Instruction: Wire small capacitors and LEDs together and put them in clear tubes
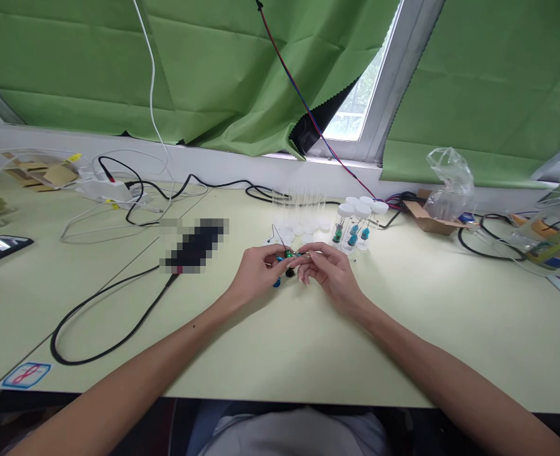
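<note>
Over the middle of the table my left hand [260, 273] is closed, its thumb and fingers pinching a small green piece [288, 253] with a thin dark wire rising from it. My right hand [333, 273] is pinched at the same spot, its fingertips meeting those of the left; what it grips is too small to make out. Small blue pieces [277, 282] and a black piece [290, 272] show just below the fingertips. Close behind the right hand stand several clear tubes with white caps [355, 206], holding green and blue pieces [353, 240].
More clear tubes [301, 201] on white bases stand behind my hands. A blurred-out dark object [195, 247] with a looping black cable [54, 335] lies left. Further off are a power strip [104, 189], a phone [4, 247], and a cardboard box [429, 218] with a plastic bag [450, 177].
</note>
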The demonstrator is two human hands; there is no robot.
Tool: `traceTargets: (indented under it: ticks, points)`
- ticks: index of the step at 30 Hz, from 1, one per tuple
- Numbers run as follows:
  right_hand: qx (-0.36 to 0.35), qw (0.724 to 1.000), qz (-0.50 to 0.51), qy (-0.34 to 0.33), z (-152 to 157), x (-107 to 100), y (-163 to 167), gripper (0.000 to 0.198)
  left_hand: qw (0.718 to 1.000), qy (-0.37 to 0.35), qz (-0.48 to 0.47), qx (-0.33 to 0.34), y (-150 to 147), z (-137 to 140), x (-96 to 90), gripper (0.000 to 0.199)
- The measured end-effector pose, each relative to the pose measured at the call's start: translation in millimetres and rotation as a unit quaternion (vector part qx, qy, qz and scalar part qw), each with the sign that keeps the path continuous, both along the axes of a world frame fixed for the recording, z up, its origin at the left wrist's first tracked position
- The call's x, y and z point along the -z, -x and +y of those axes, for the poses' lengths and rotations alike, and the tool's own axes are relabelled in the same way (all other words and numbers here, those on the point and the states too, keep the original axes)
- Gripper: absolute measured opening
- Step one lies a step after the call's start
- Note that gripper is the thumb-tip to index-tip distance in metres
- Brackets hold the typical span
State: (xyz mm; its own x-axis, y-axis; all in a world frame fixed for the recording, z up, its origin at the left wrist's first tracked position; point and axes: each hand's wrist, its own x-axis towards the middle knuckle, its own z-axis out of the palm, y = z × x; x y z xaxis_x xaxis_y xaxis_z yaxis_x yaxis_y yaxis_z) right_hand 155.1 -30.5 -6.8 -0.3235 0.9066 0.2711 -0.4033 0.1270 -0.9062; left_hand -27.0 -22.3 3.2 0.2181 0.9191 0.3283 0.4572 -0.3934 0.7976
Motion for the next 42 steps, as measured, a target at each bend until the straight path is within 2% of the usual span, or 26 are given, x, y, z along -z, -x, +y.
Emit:
traceTargets:
  ticks: [15, 24, 28, 37, 42]
  points:
    - [-0.041, 0.999, 0.004, -0.015, 0.1, 0.9, 1.1, 0.024, 0.999, 0.029, -0.033, 0.024, 0.3, -1.4, -3.1, 0.033]
    - [-0.046, 0.999, -0.010, -0.019, 1.9, 6.4, -1.2, 0.025, 0.999, 0.034, -0.037, 0.021, -0.3, -0.5, -2.8, 0.031]
    - [-0.026, 0.999, -0.023, -0.027, 2.3, 6.0, -0.5, 0.025, 0.999, 0.030, -0.040, 0.022, -1.6, -1.0, -4.2, 0.036]
    - [0.021, 0.996, -0.057, -0.067, 1.9, 5.1, 1.7, 0.022, 0.999, 0.025, -0.036, 0.008, -1.6, -1.2, -2.9, 0.030]
    - [0.056, 0.992, -0.088, -0.065, -1.6, -1.7, 1.8, 0.021, 1.000, -0.009, -0.005, 0.003, -1.1, -1.8, -0.6, 0.026]
